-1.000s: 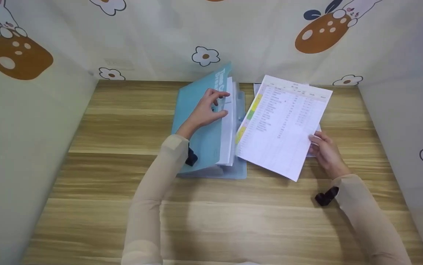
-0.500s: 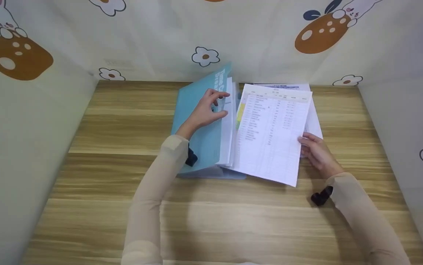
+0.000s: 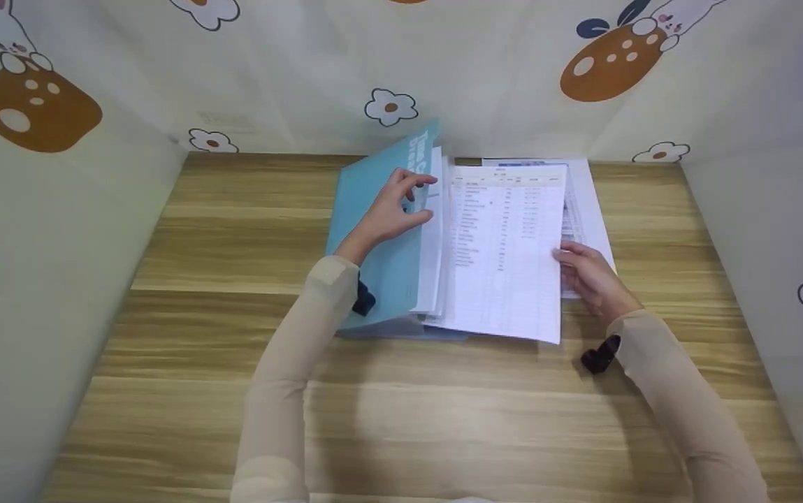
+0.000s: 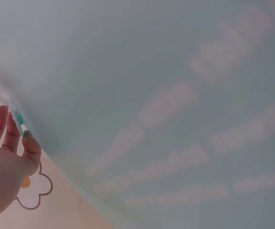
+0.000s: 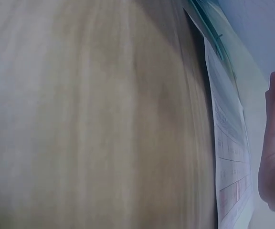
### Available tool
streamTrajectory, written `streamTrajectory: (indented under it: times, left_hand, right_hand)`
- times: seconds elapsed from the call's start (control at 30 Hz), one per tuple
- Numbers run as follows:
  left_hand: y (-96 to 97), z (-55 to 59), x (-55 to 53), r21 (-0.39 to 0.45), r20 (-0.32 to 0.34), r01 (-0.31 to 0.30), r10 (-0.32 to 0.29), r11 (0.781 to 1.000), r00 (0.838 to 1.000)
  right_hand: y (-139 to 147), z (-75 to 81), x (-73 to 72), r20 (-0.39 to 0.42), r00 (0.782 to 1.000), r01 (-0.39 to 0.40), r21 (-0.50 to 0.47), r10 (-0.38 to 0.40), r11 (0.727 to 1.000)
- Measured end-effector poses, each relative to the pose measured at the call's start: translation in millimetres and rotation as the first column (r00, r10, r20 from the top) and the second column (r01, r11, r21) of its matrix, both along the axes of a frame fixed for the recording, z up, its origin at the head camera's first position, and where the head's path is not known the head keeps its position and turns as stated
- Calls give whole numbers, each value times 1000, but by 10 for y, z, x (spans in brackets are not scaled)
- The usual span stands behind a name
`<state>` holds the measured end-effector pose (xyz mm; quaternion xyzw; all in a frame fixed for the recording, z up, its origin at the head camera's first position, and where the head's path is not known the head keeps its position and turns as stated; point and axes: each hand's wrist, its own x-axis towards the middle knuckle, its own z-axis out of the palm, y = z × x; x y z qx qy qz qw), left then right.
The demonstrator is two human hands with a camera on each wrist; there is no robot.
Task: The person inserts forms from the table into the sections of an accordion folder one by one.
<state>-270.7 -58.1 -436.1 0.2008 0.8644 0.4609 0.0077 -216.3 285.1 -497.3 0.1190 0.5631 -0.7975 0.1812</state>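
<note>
A light-blue folder (image 3: 380, 279) with white lettering lies partly open on the table, several white pages inside it. My left hand (image 3: 393, 209) holds up its front cover by the free edge; in the left wrist view the thumb and fingers pinch that edge, and the cover (image 4: 128, 86) fills most of the picture. At the right, my right hand (image 3: 591, 278) pinches the right edge of a white sheet with a printed table (image 3: 506, 293). The sheet's left side reaches in beside the folder's pages, where its left edge is hidden.
Printed paper (image 3: 590, 202) lies on the wooden table (image 3: 233, 237) behind the held sheet, near the back edge. A patterned cloth wall (image 3: 289, 84) rises right behind the folder, with similar walls at both sides. Each wrist wears a small black camera (image 3: 600, 355).
My right hand has moved left with the sheet, which has turned straighter and slid over the folder's right part, uncovering more of the paper behind. The left hand has stayed in place.
</note>
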Motion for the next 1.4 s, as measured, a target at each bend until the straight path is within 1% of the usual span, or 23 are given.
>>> streamTrajectory:
  times: [0.1,0.27,0.57,0.67,0.8,0.9,1.07,1.2,1.4]
  left_hand:
    - [1,0,-6,-7,1,3,-3,1000,1000]
    - [-2,-1,7,0,-2,3,-3,1000,1000]
    - [-3,-2,8,-4,11,2,-2,1000,1000]
    - [1,-8,7,-4,17,1,-1,1000,1000]
    - [2,-9,7,-1,21,-2,2,1000,1000]
    - [4,-4,6,1,19,-3,3,1000,1000]
    - [10,8,-2,-19,15,1,-1,1000,1000]
    - [12,17,9,-28,18,-6,6,1000,1000]
    - [24,16,12,-22,20,-11,11,1000,1000]
  right_hand:
    - [-28,33,-66,6,1000,-22,9,22,1000]
    - [-96,55,-170,14,1000,-28,55,28,998]
    - [-222,42,-324,28,998,-62,151,58,987]
    - [-259,35,-356,27,997,-71,151,68,986]
    - [-305,32,-393,30,998,-67,147,63,987]
    - [-337,31,-422,23,999,-48,155,45,987]
    - [-390,24,-456,-1,999,-37,143,37,989]
    - [-467,9,-460,1,999,-34,127,34,991]
    - [-604,-35,-434,18,999,-40,134,38,990]
